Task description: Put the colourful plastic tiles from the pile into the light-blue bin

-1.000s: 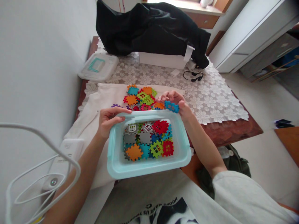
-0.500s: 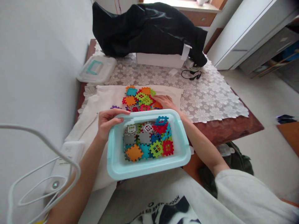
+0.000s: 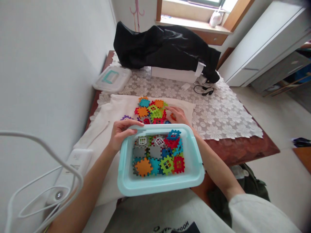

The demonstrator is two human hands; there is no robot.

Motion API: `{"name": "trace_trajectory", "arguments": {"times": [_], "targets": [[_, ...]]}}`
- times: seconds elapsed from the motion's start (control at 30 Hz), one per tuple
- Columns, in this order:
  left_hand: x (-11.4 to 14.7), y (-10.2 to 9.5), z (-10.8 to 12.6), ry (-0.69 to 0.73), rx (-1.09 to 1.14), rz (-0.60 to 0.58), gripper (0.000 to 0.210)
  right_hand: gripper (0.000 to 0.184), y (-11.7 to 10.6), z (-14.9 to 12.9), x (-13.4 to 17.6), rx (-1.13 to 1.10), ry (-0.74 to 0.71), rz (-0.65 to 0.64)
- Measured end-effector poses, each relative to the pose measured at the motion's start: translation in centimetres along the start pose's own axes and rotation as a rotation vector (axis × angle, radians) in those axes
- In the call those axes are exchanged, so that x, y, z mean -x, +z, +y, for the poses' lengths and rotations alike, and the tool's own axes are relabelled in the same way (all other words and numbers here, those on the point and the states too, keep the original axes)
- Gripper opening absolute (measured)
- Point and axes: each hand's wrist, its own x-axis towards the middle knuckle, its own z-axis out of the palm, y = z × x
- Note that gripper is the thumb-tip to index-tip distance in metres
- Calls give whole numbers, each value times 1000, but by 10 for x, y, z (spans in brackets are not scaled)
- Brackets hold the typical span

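A pale turquoise plastic tub (image 3: 161,190) is tilted towards me at the near edge of the table. My left hand (image 3: 121,132) grips its upper left rim, thumb on the inside. Several toothed building tiles lie in the tub, among them an orange tile (image 3: 143,167), a green window tile (image 3: 167,164) and a red window tile (image 3: 179,164). Behind the tub, a heap of similar coloured tiles (image 3: 155,113) rests on a cream cloth (image 3: 121,105). My right hand (image 3: 179,116) reaches past the tub's right side, its fingers stretched out at the heap's right edge. The tub hides the heap's near part.
A clear lid (image 3: 113,79) with a turquoise handle lies at the back left. Black sheeting (image 3: 160,48) covers a white box (image 3: 172,75) at the back. Black headphones (image 3: 204,90) lie on the lace tablecloth (image 3: 218,113). A white cable (image 3: 48,145) loops at the left.
My view has tilted up, so everything sits lower and slightly further right. The left hand keeps its grip on the tub, and the right hand stays at the heap, its fingers shifted slightly.
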Motion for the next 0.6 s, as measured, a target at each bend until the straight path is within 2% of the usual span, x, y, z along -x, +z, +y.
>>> {"name": "trace_trajectory", "arguments": {"times": [0.1,0.23,0.3,0.4,0.5,0.6], "targets": [[0,0,3,13,-13,-5,25,45,2,-5,2,37,-44,-72],[0,1,5,27,-29,-11,24,21,-2,-7,0,-65,8,47],[0,1,5,20,-22,-12,23,16,-8,-5,-2,-154,47,78],[0,1,2,1,-7,-10,24,25,-17,-1,-7,-410,128,96],[1,0,0,-11,9,-10,24,41,-24,-3,-10,-725,193,222],[1,0,-1,-11,19,-22,25,49,-32,-16,-9,-982,180,316]]}}
